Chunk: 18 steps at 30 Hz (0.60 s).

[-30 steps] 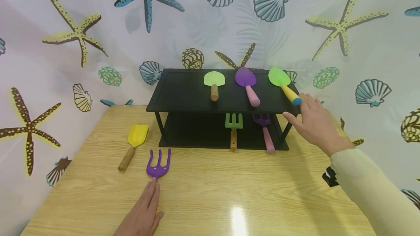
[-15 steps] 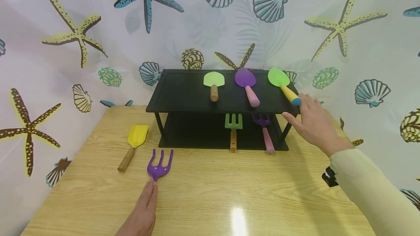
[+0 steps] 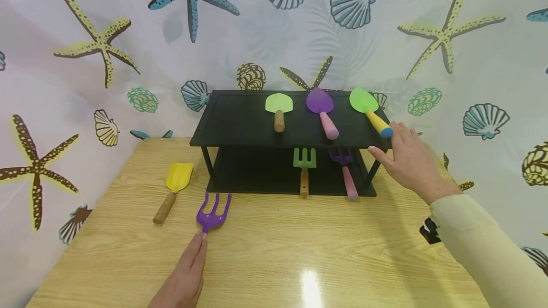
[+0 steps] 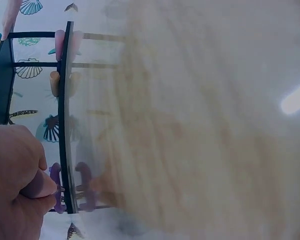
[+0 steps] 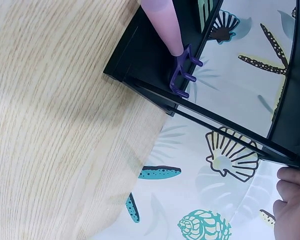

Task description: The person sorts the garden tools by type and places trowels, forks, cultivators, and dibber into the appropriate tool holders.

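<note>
My left hand (image 3: 184,270) grips the handle of a purple three-pronged hand fork (image 3: 211,220); its prongs point away from me, over the front left of the table. In the left wrist view, curled fingers wrap the fork's handle (image 4: 39,186). At the right end of a black two-tier rack (image 3: 239,122), my right hand (image 3: 413,160) holds the corner of the top shelf. Its curled fingers (image 5: 290,192) show at the shelf edge in the right wrist view. Just beside that hand lies a green trowel (image 3: 365,101) with a yellow, blue-tipped handle.
On the top shelf lie a pale green trowel (image 3: 279,103) and a purple trowel (image 3: 320,101). The lower shelf holds a green fork (image 3: 304,160) and a purple fork with pink handle (image 3: 350,184). A yellow shovel (image 3: 179,177) lies on the wooden table (image 3: 274,251), left of the rack.
The left hand has turned and shifted the purple fork slightly to the right, its prongs now leaning a little more rightward. My right hand stays on the rack corner.
</note>
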Each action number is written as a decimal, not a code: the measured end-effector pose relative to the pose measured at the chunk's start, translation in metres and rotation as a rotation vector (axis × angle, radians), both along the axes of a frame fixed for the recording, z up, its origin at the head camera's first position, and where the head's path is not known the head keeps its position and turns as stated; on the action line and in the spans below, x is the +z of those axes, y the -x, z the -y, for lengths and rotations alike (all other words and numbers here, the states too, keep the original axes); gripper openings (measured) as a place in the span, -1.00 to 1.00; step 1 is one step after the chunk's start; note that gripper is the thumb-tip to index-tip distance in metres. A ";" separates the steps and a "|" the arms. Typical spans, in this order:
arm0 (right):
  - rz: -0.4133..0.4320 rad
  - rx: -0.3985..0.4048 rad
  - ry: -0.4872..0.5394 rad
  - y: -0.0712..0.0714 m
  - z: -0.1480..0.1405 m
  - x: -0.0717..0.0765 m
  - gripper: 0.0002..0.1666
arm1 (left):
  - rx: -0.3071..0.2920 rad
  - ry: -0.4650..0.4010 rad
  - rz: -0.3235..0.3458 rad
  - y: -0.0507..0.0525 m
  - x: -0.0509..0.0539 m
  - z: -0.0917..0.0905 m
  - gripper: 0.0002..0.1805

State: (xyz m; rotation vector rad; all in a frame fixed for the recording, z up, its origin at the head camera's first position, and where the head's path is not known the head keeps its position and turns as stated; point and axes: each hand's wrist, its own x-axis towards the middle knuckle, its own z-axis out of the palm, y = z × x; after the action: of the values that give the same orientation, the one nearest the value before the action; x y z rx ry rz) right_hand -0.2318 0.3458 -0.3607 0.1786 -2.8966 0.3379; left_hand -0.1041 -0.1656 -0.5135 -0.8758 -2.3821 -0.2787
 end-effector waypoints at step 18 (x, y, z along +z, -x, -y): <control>0.007 -0.005 -0.004 0.000 0.001 0.001 0.14 | -0.058 0.006 -0.020 0.013 0.022 -0.017 -0.40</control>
State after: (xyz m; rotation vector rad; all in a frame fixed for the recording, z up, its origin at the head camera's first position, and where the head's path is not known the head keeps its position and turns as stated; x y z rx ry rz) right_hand -0.2315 0.3451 -0.3597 0.1716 -2.9039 0.3329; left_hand -0.1174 -0.1490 -0.4914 -0.9468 -2.3429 -0.2848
